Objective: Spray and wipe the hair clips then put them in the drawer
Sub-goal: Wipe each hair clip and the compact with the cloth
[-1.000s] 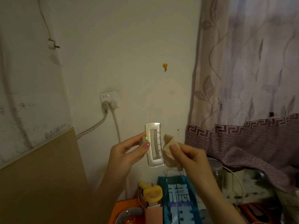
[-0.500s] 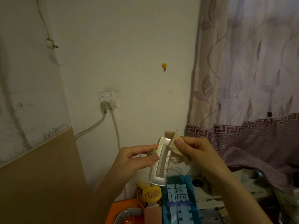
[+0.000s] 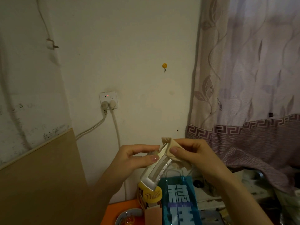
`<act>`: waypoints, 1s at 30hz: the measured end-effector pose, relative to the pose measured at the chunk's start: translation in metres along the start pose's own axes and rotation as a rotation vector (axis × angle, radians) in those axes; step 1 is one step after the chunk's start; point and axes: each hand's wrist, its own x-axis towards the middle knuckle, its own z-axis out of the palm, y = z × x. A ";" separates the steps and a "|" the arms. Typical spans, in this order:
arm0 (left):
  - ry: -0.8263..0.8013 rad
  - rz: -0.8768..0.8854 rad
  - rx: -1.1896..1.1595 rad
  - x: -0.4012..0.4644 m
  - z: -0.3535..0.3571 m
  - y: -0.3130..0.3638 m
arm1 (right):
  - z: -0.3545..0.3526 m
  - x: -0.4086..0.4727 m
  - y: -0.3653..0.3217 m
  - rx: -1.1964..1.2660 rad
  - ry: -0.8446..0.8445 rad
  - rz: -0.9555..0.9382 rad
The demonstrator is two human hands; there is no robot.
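Holding: one hair clip (image 3: pixel 156 168), a long, pale, translucent plastic claw with a rectangular cut-out down its middle and a row of small teeth along one edge, raised in the air in front of the wall, tilted with its lower end toward the near left.
Left hand (image 3: pixel 134 157): thumb and fingers curled around the clip's hinge end, pinching it from the left.
Right hand (image 3: pixel 193 155): thumb and fingers closed on one cloth (image 3: pixel 172 151), a soft, crumpled, beige piece folded over the clip's upper end and touching it.
Wall (image 3: pixel 138 46): matte, cream, scuffed and stained on the left.
Socket (image 3: pixel 108 99): one white plate with a small red light; two rounded plugs sit in it, and two pale cords hang down from them.
Hook (image 3: pixel 164 66): one small round yellow hook, far on the wall above the hands.
Curtain (image 3: pixel 251 78): one, on the right, thin mauve fabric with a leaf pattern and a darker key-pattern band low down.
Board (image 3: pixel 40 184): one flat tan panel leaning at near left.
Below the hands: one yellow handheld fan (image 3: pixel 151 194) with a round ribbed grille, one glossy blue bag (image 3: pixel 179 202) with large pale characters, one orange surface (image 3: pixel 120 211) bearing one round dish (image 3: pixel 128 217).
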 end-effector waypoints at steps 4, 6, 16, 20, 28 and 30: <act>0.115 -0.005 -0.043 0.001 0.003 -0.006 | 0.012 -0.001 0.006 0.106 0.102 -0.022; 0.163 -0.003 -0.058 0.002 0.004 -0.008 | 0.017 0.000 0.009 0.166 0.166 -0.021; 0.184 0.009 -0.104 -0.003 0.006 -0.020 | 0.025 0.003 0.032 0.352 0.421 0.033; 0.211 0.014 -0.151 -0.003 0.010 -0.028 | 0.029 0.002 0.036 0.382 0.452 0.037; 0.275 -0.001 -0.192 -0.002 0.009 -0.035 | 0.022 0.001 0.039 0.350 0.462 0.085; 0.260 -0.010 -0.193 -0.003 0.007 -0.034 | 0.017 0.001 0.036 0.318 0.453 0.081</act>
